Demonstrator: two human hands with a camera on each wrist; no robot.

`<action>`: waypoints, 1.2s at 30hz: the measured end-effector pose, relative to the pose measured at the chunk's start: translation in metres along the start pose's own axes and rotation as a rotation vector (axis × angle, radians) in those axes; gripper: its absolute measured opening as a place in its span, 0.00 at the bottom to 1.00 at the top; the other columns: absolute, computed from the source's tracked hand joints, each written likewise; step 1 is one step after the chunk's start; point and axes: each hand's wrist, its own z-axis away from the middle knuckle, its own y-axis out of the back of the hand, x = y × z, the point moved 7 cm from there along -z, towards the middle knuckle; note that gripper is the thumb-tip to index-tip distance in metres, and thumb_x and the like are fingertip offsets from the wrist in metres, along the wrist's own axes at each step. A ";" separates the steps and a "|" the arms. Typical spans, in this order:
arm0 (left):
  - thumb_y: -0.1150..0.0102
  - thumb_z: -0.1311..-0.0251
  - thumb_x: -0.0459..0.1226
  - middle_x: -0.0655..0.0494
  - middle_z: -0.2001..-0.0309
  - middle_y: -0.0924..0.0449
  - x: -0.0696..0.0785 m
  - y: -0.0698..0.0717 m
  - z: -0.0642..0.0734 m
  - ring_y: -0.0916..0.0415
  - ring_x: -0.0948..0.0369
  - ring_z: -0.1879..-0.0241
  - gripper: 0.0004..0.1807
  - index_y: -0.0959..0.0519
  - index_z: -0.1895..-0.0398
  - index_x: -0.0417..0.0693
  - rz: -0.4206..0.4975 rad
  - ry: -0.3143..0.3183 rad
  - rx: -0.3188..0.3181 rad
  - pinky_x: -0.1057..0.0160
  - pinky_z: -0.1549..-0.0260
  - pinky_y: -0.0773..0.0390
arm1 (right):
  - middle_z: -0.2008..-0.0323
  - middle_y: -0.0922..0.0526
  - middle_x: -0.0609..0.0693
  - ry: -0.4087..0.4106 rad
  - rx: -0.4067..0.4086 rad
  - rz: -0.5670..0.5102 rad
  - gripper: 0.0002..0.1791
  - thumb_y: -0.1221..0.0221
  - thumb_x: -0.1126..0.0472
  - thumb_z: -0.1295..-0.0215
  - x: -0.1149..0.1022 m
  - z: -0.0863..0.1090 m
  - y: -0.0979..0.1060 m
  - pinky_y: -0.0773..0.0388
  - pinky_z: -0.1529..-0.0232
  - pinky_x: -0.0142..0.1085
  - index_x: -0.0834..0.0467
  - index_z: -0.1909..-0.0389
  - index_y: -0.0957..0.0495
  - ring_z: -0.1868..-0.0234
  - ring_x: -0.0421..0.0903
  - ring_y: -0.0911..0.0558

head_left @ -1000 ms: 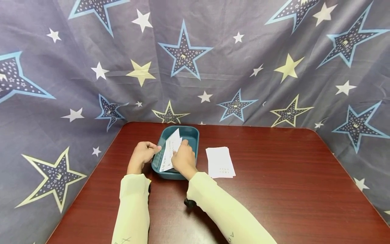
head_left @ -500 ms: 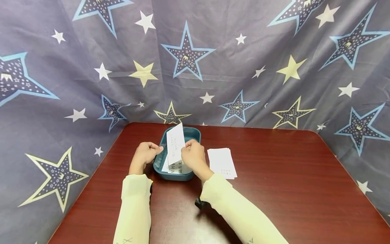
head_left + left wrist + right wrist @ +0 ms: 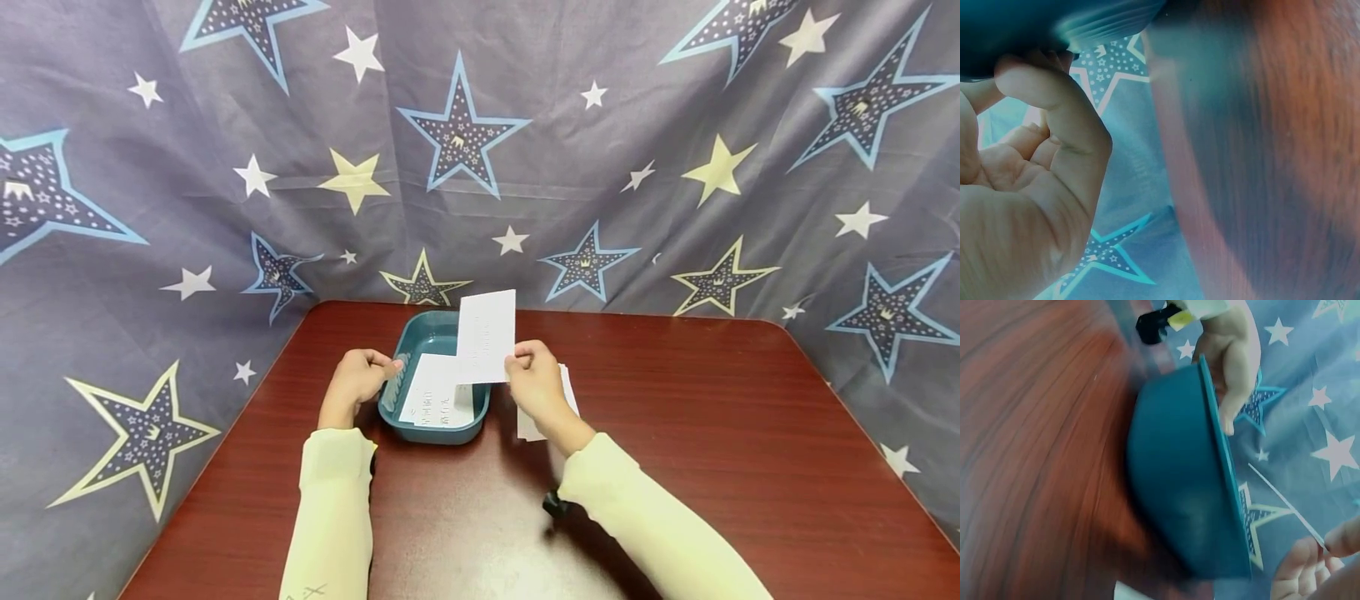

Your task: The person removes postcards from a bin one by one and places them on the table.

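My right hand (image 3: pixel 536 383) pinches a white card (image 3: pixel 486 333) by its lower right corner, raised over the right side of a dark teal plastic tray (image 3: pixel 431 435). Faint print shows on the card's face. In the right wrist view the card (image 3: pixel 1288 503) appears edge-on between thumb and fingers (image 3: pixel 1300 565). My left hand (image 3: pixel 355 385) grips the tray's left rim, thumb over the edge; the left wrist view has its fingers (image 3: pixel 1063 106) curled up against the tray wall (image 3: pixel 1104 22). Inside the tray lie more white cards (image 3: pixel 438 398) with dark printed characters.
A stack of white cards (image 3: pixel 529 427) lies on the reddish-brown table (image 3: pixel 712 433) to the tray's right, partly hidden behind my right hand. A grey curtain (image 3: pixel 600 192) with stars hangs along the table's back and left edges.
My right hand has lifted the card out of the tray and moved right with it, turning its face into view. The left hand stays on the rim.
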 end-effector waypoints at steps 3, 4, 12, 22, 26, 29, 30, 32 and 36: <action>0.34 0.32 0.44 0.45 0.58 0.23 0.000 0.000 0.000 0.27 0.55 0.71 0.16 0.18 0.55 0.37 0.002 0.001 -0.001 0.60 0.75 0.24 | 0.68 0.21 0.54 -0.037 0.001 -0.023 0.09 0.44 0.66 0.28 0.011 -0.002 0.016 0.26 0.75 0.32 0.65 0.52 0.27 0.78 0.41 0.24; 0.34 0.32 0.44 0.45 0.58 0.23 0.000 0.000 0.000 0.27 0.55 0.71 0.17 0.18 0.55 0.37 0.003 0.001 -0.002 0.60 0.75 0.24 | 0.68 0.22 0.54 -0.048 0.002 -0.021 0.09 0.45 0.66 0.28 0.015 -0.003 0.022 0.26 0.75 0.32 0.65 0.51 0.27 0.79 0.41 0.24; 0.34 0.33 0.44 0.45 0.59 0.22 -0.002 0.001 0.001 0.26 0.55 0.70 0.17 0.18 0.54 0.37 0.000 0.015 -0.002 0.60 0.74 0.24 | 0.66 0.24 0.53 -0.129 -0.005 0.007 0.10 0.46 0.65 0.26 0.042 -0.009 0.056 0.25 0.71 0.33 0.65 0.48 0.29 0.72 0.45 0.22; 0.34 0.33 0.45 0.44 0.57 0.22 -0.001 0.000 0.000 0.26 0.54 0.67 0.17 0.18 0.54 0.38 -0.002 0.025 -0.006 0.60 0.73 0.24 | 0.66 0.25 0.55 -0.233 -0.059 0.009 0.12 0.48 0.66 0.25 0.077 -0.010 0.077 0.24 0.68 0.35 0.69 0.47 0.31 0.71 0.46 0.23; 0.34 0.33 0.45 0.44 0.56 0.22 -0.001 0.000 0.000 0.26 0.53 0.67 0.18 0.18 0.54 0.38 -0.004 0.023 -0.007 0.60 0.72 0.23 | 0.67 0.25 0.56 -0.279 -0.109 -0.020 0.11 0.48 0.67 0.25 0.088 -0.007 0.078 0.24 0.69 0.34 0.69 0.48 0.31 0.72 0.45 0.24; 0.34 0.32 0.44 0.44 0.57 0.22 -0.001 0.000 0.000 0.26 0.54 0.68 0.17 0.19 0.54 0.37 0.003 0.022 -0.006 0.60 0.73 0.23 | 0.66 0.27 0.55 -0.316 -0.161 -0.051 0.09 0.48 0.68 0.25 0.094 -0.006 0.076 0.25 0.70 0.33 0.69 0.50 0.31 0.73 0.44 0.25; 0.34 0.32 0.44 0.44 0.57 0.23 -0.001 0.001 0.000 0.26 0.54 0.68 0.17 0.19 0.54 0.37 0.006 0.023 -0.005 0.60 0.73 0.23 | 0.66 0.27 0.55 -0.326 -0.176 -0.058 0.09 0.48 0.68 0.25 0.096 -0.006 0.075 0.25 0.71 0.32 0.69 0.51 0.31 0.74 0.44 0.26; 0.34 0.32 0.44 0.44 0.58 0.23 -0.001 0.001 0.000 0.26 0.54 0.69 0.17 0.19 0.54 0.37 0.009 0.024 -0.003 0.60 0.73 0.24 | 0.66 0.28 0.54 -0.341 -0.199 -0.070 0.08 0.48 0.68 0.26 0.100 -0.005 0.074 0.25 0.72 0.31 0.69 0.52 0.31 0.74 0.43 0.27; 0.34 0.33 0.44 0.44 0.57 0.23 0.000 0.000 0.000 0.25 0.52 0.67 0.17 0.19 0.54 0.37 0.013 0.020 -0.012 0.60 0.72 0.23 | 0.70 0.28 0.52 -0.336 -0.220 -0.043 0.06 0.46 0.69 0.28 0.105 -0.004 0.074 0.26 0.74 0.30 0.67 0.56 0.31 0.75 0.41 0.28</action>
